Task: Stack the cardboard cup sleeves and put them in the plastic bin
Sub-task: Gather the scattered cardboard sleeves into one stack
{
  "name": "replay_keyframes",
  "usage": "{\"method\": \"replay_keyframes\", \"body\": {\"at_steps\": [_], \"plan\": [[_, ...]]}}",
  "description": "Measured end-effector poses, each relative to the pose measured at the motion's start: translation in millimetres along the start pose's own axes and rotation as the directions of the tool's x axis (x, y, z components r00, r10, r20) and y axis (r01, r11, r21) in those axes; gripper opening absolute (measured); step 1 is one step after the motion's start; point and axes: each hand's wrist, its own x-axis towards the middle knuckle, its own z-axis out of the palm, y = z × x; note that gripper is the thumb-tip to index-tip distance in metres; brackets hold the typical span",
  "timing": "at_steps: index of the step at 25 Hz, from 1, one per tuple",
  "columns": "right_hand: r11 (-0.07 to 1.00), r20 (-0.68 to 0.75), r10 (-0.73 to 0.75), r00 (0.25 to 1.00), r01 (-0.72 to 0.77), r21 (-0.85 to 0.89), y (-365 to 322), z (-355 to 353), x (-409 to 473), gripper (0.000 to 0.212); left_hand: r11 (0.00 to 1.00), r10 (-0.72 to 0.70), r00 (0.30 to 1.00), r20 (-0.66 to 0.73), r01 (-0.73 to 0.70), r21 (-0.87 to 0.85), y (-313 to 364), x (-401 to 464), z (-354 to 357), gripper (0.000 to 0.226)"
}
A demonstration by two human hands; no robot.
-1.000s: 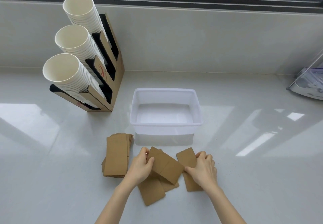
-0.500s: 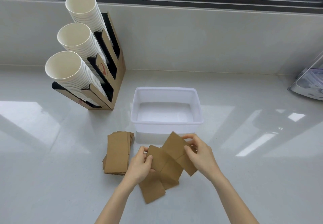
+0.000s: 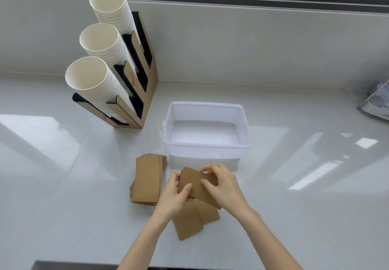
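A translucent white plastic bin (image 3: 207, 147) stands empty in the middle of the counter. In front of it, both hands meet on a small pile of flat brown cardboard sleeves (image 3: 194, 182). My left hand (image 3: 175, 196) pinches the pile's left edge, thumb on top. My right hand (image 3: 224, 186) presses a sleeve onto the pile from the right. Two more loose sleeves (image 3: 189, 220) lie flat on the counter below the hands. A neat stack of sleeves (image 3: 147, 180) rests just to the left.
A cardboard cup dispenser (image 3: 134, 84) with three tilted columns of white paper cups stands at the back left. A clear acrylic holder (image 3: 376, 103) sits at the right edge. The wall and window ledge run behind the counter.
My right hand picked up the sleeve that lay at the right and carried it left onto the sleeves under my left hand. The camera view has shifted closer.
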Motion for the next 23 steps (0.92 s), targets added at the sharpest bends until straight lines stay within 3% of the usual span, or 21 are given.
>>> {"method": "replay_keyframes", "body": {"at_steps": [4, 5, 7, 9, 14, 17, 20, 23], "plan": [[0.991, -0.134, 0.125, 0.983, -0.118, 0.055, 9, -4, 0, 0.022, 0.995, 0.087, 0.975, -0.204, -0.076, 0.06, 5, -1, -12, 0.013], [0.984, -0.116, 0.178, 0.977, -0.177, 0.018, 14, -5, 0, 0.024, 0.994, 0.101, 0.964, -0.246, -0.09, 0.057, 7, 0, -16, 0.014], [0.944, 0.051, 0.304, 0.951, -0.294, -0.149, 22, 2, -4, 0.036, 0.993, 0.119, 0.946, -0.301, -0.107, 0.058, 11, 1, -21, 0.014], [0.888, 0.205, 0.397, 0.895, -0.318, -0.331, 22, 16, -8, 0.05, 0.992, 0.119, 0.941, -0.318, -0.104, 0.065, 13, 1, -23, 0.015], [0.816, 0.142, 0.451, 0.881, -0.342, -0.466, 15, 36, -10, 0.052, 0.996, 0.086, 0.942, -0.325, -0.079, 0.036, 11, 0, -24, 0.015], [0.861, 0.139, 0.419, 0.897, -0.344, -0.374, 15, 38, -11, 0.037, 0.996, 0.092, 0.94, -0.328, -0.085, 0.035, 12, -1, -25, 0.015], [0.917, 0.069, 0.395, 0.916, -0.388, -0.092, 20, 28, -11, 0.02, 0.996, 0.09, 0.943, -0.321, -0.086, 0.027, 16, -4, -23, 0.015], [0.911, -0.097, 0.412, 0.906, -0.407, 0.07, 26, 4, -7, 0.03, 0.996, 0.094, 0.947, -0.306, -0.088, 0.036, 19, -6, -22, 0.019]]}}
